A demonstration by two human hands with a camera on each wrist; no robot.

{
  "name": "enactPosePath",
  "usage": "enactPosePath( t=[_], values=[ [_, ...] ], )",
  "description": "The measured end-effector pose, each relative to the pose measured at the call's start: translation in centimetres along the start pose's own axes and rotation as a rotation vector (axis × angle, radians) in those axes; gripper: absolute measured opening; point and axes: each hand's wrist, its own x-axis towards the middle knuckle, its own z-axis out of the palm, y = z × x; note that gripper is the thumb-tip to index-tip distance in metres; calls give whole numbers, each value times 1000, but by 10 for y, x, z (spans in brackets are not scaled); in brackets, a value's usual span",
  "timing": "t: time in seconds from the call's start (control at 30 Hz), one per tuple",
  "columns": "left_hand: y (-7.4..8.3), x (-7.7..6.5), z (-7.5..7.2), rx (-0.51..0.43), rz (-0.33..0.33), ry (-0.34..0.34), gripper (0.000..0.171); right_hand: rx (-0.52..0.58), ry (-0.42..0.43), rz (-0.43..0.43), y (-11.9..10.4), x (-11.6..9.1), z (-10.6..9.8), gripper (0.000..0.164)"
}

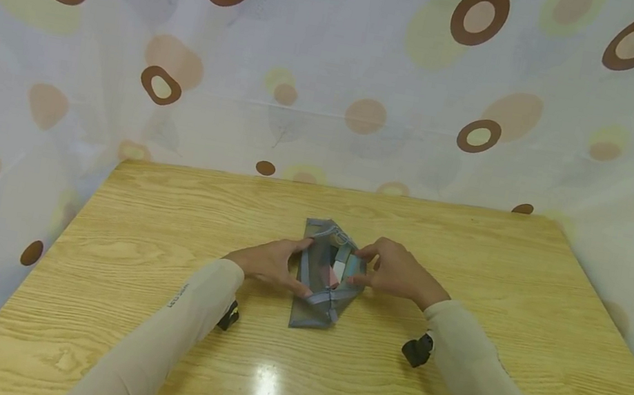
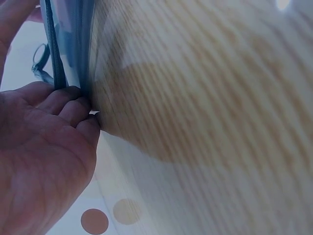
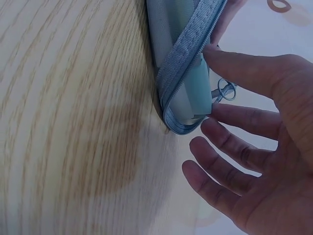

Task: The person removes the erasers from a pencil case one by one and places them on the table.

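Note:
A grey-blue see-through zip pouch (image 1: 306,313) lies on the table with its zipped mouth spread wide. Inside it show a pink piece (image 1: 330,277), a white block (image 1: 338,270) and a light teal block (image 3: 198,90). My left hand (image 1: 271,261) grips the pouch's left side, thumb at the near end and fingers at the far end. In the left wrist view those fingers (image 2: 73,105) curl against the zip edge. My right hand (image 1: 401,272) pinches the teal block between thumb and index finger at the pouch's right edge, the other fingers loosely spread.
The wooden table (image 1: 165,200) extends around the pouch on all sides. A patterned white curtain (image 1: 327,136) hangs behind the table and at both sides. A zip pull with a ring (image 3: 226,90) hangs at the pouch's mouth.

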Motion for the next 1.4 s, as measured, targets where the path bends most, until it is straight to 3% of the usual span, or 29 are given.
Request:
enactPosePath(
  t=[1.4],
  values=[
    [3,-1,-1,24,9,4,110,-3,53,-29,2,-1,0,41]
  ],
)
